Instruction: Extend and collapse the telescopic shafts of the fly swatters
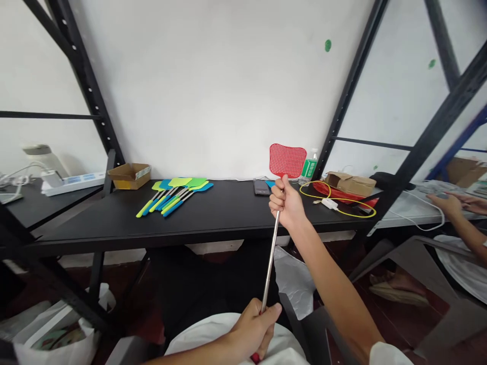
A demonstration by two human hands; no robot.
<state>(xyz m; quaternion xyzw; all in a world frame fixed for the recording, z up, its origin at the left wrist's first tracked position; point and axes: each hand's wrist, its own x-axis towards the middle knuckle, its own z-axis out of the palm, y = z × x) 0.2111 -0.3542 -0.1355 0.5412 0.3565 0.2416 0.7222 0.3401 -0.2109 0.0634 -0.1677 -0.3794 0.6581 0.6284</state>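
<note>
A red fly swatter (288, 161) with a perforated head and a thin metal telescopic rod slants up from my lap. Low in front of my body, my left hand (255, 328) is wrapped round its handle end, where a bit of red shows below the fingers. My right hand (286, 203) grips the top of the rod just under the red head, above the table's front part. To the left, several green, yellow and blue fly swatters (177, 195) lie in an overlapping bunch on the black table (228, 218).
On the table stand an open cardboard box (130, 176), a dark phone-like device (261, 187), a water bottle (309, 166), a yellow cable (355, 215) and a brown carton (350, 183). Black metal posts (352, 86) rise at both sides. Another person's hands (452, 204) show at right.
</note>
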